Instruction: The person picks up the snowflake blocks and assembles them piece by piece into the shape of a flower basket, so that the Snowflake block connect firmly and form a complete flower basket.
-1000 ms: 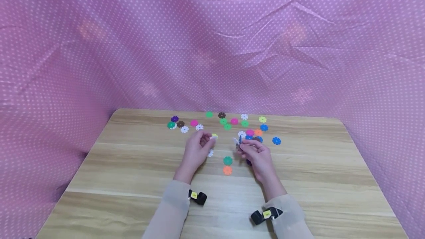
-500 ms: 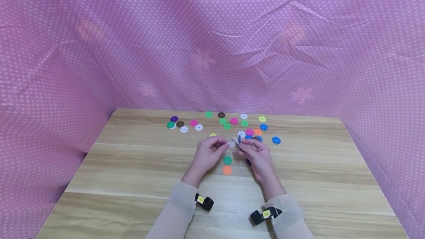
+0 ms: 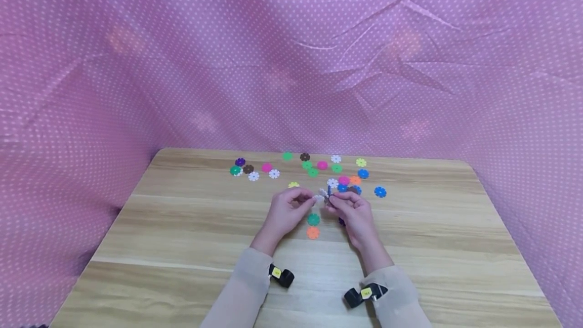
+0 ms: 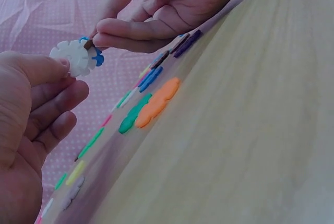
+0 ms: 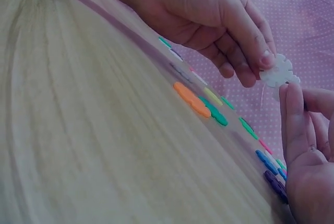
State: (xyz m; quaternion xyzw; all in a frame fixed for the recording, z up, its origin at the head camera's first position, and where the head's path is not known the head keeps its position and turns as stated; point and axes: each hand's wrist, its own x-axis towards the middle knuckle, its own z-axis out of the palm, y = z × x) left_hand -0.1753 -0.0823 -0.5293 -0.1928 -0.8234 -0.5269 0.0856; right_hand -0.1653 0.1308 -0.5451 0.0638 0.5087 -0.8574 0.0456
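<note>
My left hand (image 3: 286, 212) pinches a white notched plastic disc (image 4: 78, 60) above the worktop (image 3: 159, 247), just beside the blue notched disc (image 4: 99, 58) my right hand (image 3: 357, 214) pinches; that hand partly hides a purple disc (image 5: 275, 186). Nearer me lie a green disc (image 3: 313, 219) and an orange disc (image 3: 313, 233).
</note>
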